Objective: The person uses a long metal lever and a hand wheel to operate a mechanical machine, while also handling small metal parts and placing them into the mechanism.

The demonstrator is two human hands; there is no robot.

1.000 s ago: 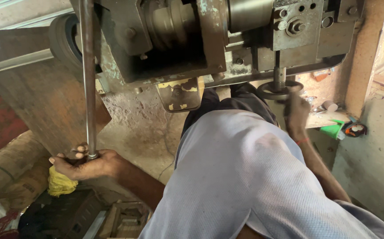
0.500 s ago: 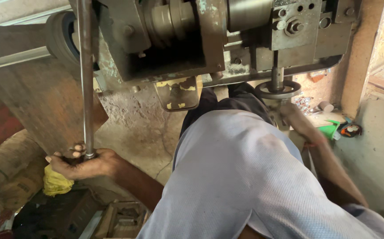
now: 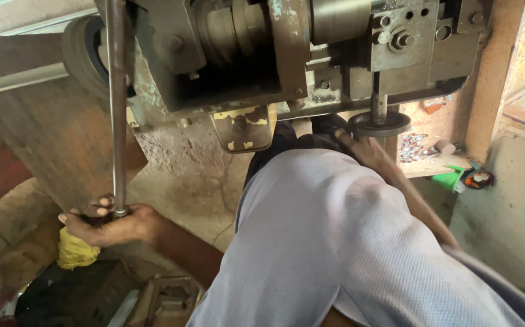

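Left hand (image 3: 106,223) clenched around lower end of long grey steel rod (image 3: 116,109), upright at left | rod looks stiff, heavy, probably greasy; best gripped low, beside yellow rag (image 3: 74,251) | right hand (image 3: 359,142) under round dark metal disc (image 3: 378,123), grip unclear

Two hands are showing: the left hand (image 3: 102,221) is gripping the bottom end of one long metal rod (image 3: 116,109), and the right hand (image 3: 359,142) is reaching up under one round metal disc (image 3: 378,123). One big machine (image 3: 286,54) is hanging over both hands. One yellow rag (image 3: 74,253) is lying just below the left hand. One green object (image 3: 450,179) is sitting beyond the right hand.
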